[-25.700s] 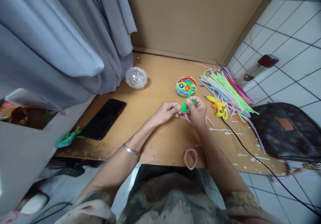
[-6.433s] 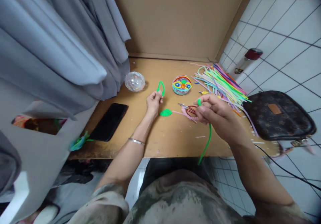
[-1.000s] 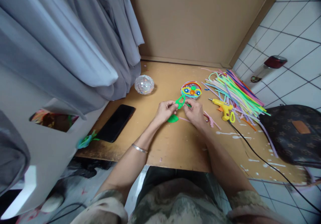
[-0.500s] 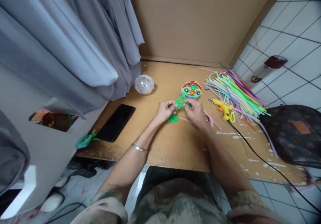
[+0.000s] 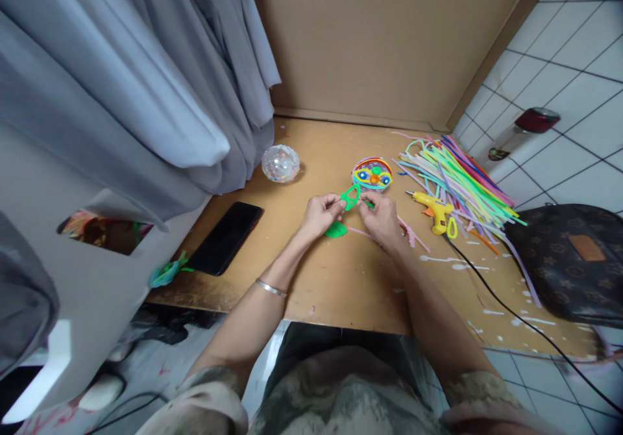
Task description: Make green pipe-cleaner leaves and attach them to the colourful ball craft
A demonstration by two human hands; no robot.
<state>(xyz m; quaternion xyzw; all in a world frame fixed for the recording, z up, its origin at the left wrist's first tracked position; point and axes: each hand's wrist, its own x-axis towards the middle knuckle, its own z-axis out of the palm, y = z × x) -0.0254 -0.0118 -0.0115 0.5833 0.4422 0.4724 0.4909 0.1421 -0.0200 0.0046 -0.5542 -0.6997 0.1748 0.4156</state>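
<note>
Between my hands is a green pipe cleaner [image 5: 351, 196] bent into a pointed loop. My left hand [image 5: 322, 214] is closed, pinching the loop's left side between thumb and fingers. On its other side my right hand [image 5: 378, 217] is closed too, its fingertips at the loop's right edge, with a bit of green showing by the fingers. Below the left fingers lies a green leaf shape [image 5: 335, 230] on the table. Just beyond my hands stands a round ornament [image 5: 372, 174] covered in coloured loops, with two blue-and-white eye-like spots and an orange middle.
A clear ball [image 5: 281, 163] stands back left, a black phone [image 5: 225, 238] nearer. To the right lie a yellow glue gun [image 5: 437, 214] with a black cord, a heap of coloured pipe cleaners [image 5: 457, 175] and a brown patterned bag [image 5: 567, 263]. Grey cloth [image 5: 195, 84] hangs at left.
Almost nothing differs. Both hands stay at the green loop in the same pose; the whole view has shifted only very slightly.
</note>
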